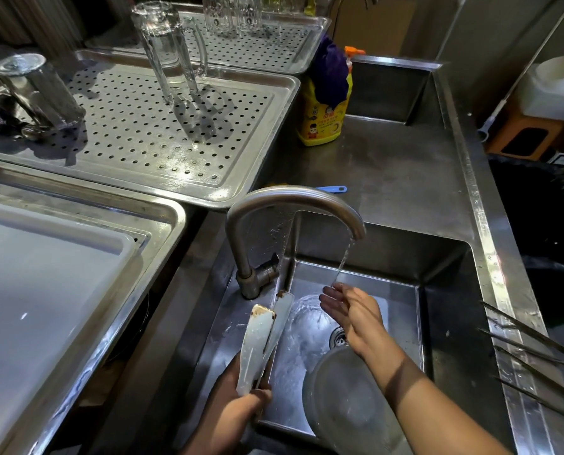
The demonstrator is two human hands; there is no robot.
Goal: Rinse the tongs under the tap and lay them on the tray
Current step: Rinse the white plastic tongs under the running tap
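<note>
My left hand (238, 408) grips the handle end of the white tongs (262, 336) at the sink's left wall. Their two flat blades point up toward the tap base, with brown stains on the tips. The curved steel tap (274, 200) runs a thin stream of water into the sink (448, 310). My right hand (353, 310) is open under that stream, fingers straight and pointing left, holding nothing. The tongs are left of the stream, out of the water. The perforated steel tray (228, 149) lies on the counter behind the tap.
On the tray stand a glass mug (172, 50) and an upturned steel cup (38, 90). A second tray (274, 50) with glasses lies behind. A yellow detergent bottle (323, 116) stands right of it. A clear bowl (343, 399) sits in the sink. Metal skewers (530, 353) lie on the right rim.
</note>
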